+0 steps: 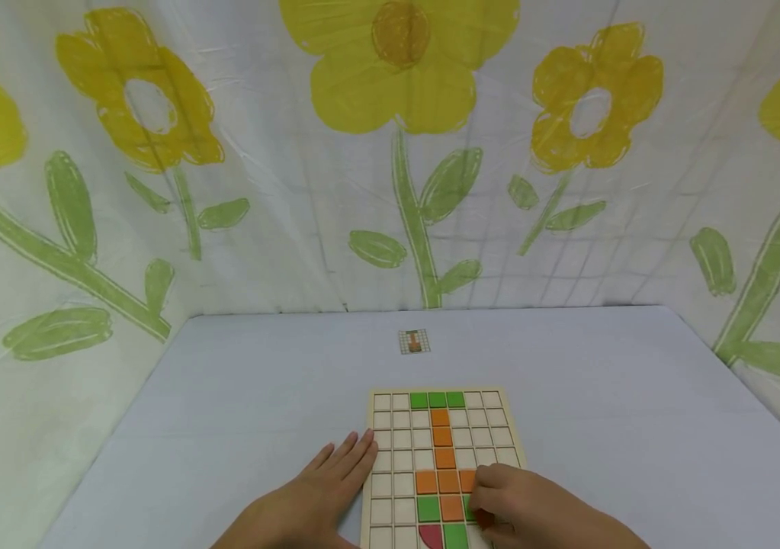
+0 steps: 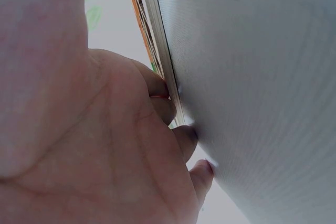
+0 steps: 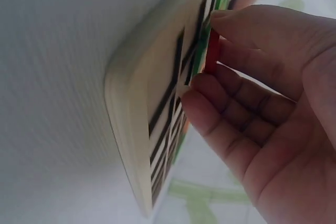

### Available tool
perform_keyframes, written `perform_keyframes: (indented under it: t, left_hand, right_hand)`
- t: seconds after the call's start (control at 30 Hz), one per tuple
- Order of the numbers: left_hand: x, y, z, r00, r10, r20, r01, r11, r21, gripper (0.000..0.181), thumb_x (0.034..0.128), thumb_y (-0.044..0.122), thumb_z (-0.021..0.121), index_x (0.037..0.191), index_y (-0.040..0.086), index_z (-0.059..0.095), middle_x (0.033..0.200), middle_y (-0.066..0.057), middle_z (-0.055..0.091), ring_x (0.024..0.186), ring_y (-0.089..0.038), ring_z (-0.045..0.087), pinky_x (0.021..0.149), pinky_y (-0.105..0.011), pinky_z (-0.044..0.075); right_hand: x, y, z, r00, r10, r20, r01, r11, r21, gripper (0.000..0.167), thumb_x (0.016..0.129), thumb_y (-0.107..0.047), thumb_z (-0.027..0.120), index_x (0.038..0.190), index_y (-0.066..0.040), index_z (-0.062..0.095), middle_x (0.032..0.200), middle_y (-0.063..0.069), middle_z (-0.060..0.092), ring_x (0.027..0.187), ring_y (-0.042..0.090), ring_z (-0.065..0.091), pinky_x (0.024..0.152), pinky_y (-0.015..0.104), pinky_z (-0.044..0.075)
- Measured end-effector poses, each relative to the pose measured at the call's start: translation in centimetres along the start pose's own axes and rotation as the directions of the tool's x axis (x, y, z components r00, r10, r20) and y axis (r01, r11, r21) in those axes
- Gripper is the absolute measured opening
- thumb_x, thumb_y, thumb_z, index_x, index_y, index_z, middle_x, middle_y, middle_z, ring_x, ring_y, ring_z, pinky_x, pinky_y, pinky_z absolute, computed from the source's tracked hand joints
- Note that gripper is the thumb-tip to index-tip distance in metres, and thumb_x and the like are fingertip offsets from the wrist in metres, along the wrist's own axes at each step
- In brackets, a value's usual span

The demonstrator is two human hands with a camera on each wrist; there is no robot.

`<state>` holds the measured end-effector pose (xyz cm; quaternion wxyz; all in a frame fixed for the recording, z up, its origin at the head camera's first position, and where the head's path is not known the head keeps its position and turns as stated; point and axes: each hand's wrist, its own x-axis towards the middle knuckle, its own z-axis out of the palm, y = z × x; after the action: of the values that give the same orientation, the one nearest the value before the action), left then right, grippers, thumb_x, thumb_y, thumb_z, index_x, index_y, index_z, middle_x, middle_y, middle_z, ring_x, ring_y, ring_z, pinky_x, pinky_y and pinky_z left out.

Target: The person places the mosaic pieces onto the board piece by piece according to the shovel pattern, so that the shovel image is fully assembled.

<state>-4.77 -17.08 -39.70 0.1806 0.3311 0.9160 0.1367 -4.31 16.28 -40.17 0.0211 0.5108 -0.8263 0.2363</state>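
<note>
A wooden grid board [image 1: 382, 484] lies on the table, its square cells partly filled with colored tiles. A row of green tiles [image 1: 437, 400] sits at the far end, and orange tiles [image 1: 444, 457] run down the middle into a crossbar. Nearer are more green tiles [image 1: 454, 536] and a crimson quarter-round tile [image 1: 431, 535]. My left hand [image 1: 324, 492], fingers extended, touches the board's left edge. Over the board's near right part, my right hand [image 1: 523, 499] pinches a red tile [image 3: 212, 51] between thumb and fingers; its full shape is hidden.
Beyond the board, a small printed card [image 1: 414, 341] shows a grid with a similar colored pattern. The pale table [image 1: 259, 381] extends to both sides. A white curtain [image 1: 293, 191] with yellow flowers hangs along its back and sides.
</note>
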Motion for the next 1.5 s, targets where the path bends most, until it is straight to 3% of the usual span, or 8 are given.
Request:
perform_keyframes:
  t: [0.23,0.5,0.67,0.8,1.03,1.2,1.37,1.5]
  left_hand:
    - [-0.1,-0.3,0.0,1.0,0.02,-0.007,-0.02,1.0,0.013,0.127,0.0734,0.081,0.065,0.16,0.003,0.016,0.167,-0.011,0.01,0.152,-0.031,0.011,0.117,-0.056,0.02]
    - [0.0,-0.2,0.0,1.0,0.011,-0.003,-0.011,1.0,-0.007,0.127,0.0722,0.081,0.066,0.161,0.004,0.016,0.167,-0.01,0.011,0.152,-0.031,0.011,0.117,-0.056,0.019]
    - [-0.1,-0.2,0.1,1.0,0.007,-0.003,-0.007,1.0,-0.002,0.127,0.072,0.081,0.066,0.161,0.005,0.016,0.167,-0.009,0.011,0.152,-0.031,0.012,0.117,-0.055,0.019]
    - [-0.1,-0.2,0.1,1.0,0.013,-0.006,-0.013,1.0,0.005,0.127,0.0725,0.081,0.066,0.161,0.004,0.016,0.167,-0.01,0.011,0.152,-0.031,0.012,0.117,-0.055,0.02]
    - [-0.1,-0.2,0.1,1.0,0.014,-0.003,-0.014,1.0,0.006,0.127,0.0725,0.081,0.066,0.161,0.005,0.015,0.167,-0.01,0.01,0.152,-0.031,0.011,0.117,-0.056,0.019]
    - [-0.1,-0.2,0.1,1.0,0.009,0.006,-0.009,1.0,-0.001,0.128,0.0723,0.081,0.066,0.161,0.004,0.015,0.167,-0.01,0.009,0.152,-0.031,0.01,0.117,-0.056,0.019]
    - [0.0,-0.1,0.0,1.0,-0.002,0.012,0.002,1.0,-0.012,0.128,0.0719,0.082,0.066,0.161,0.005,0.014,0.167,-0.009,0.009,0.152,-0.03,0.009,0.118,-0.056,0.018]
    - [0.0,-0.1,0.0,1.0,0.005,0.009,-0.005,1.0,-0.007,0.128,0.0725,0.082,0.065,0.161,0.005,0.014,0.167,-0.009,0.009,0.152,-0.03,0.01,0.118,-0.055,0.018]
  right_hand:
    - [0.4,-0.7,0.9,0.997,-0.077,-0.008,0.076,0.996,-0.047,0.016,0.08,-0.01,0.082,0.091,-0.018,0.074,0.088,-0.015,0.057,0.081,-0.005,0.048,0.07,0.001,0.037]
    - [0.3,-1.1,1.2,0.998,-0.065,-0.017,0.064,0.996,-0.059,0.005,0.086,-0.018,0.078,0.091,-0.015,0.078,0.089,-0.013,0.059,0.082,-0.006,0.051,0.07,0.002,0.04]
    - [0.3,-1.1,1.4,0.997,-0.073,-0.006,0.072,0.992,-0.1,0.011,0.089,-0.025,0.076,0.09,-0.015,0.079,0.088,-0.014,0.059,0.081,-0.006,0.05,0.069,0.002,0.039]
    - [0.2,-1.1,1.6,0.995,-0.096,-0.032,0.09,0.986,-0.141,0.008,0.085,-0.021,0.079,0.089,-0.014,0.079,0.087,-0.013,0.059,0.08,-0.006,0.05,0.07,0.001,0.038]
    - [0.1,-1.2,2.0,0.986,-0.139,-0.087,0.12,0.973,-0.196,0.013,0.087,-0.027,0.079,0.085,-0.014,0.079,0.082,-0.014,0.056,0.074,-0.007,0.045,0.068,0.0,0.033]
    - [0.2,-1.5,2.1,0.987,-0.127,-0.097,0.101,0.966,-0.237,0.01,0.082,-0.026,0.081,0.079,-0.017,0.077,0.08,-0.015,0.053,0.071,-0.007,0.041,0.066,-0.001,0.029]
    - [0.3,-1.8,1.8,0.995,-0.08,-0.06,0.06,0.956,-0.286,0.022,0.084,-0.035,0.078,0.069,-0.021,0.071,0.075,-0.018,0.049,0.067,-0.007,0.038,0.06,0.001,0.029]
    - [0.3,-1.9,1.3,1.0,-0.027,0.004,0.027,0.972,-0.232,0.028,0.089,-0.041,0.074,0.071,-0.02,0.072,0.075,-0.019,0.05,0.067,-0.008,0.038,0.059,0.002,0.031]
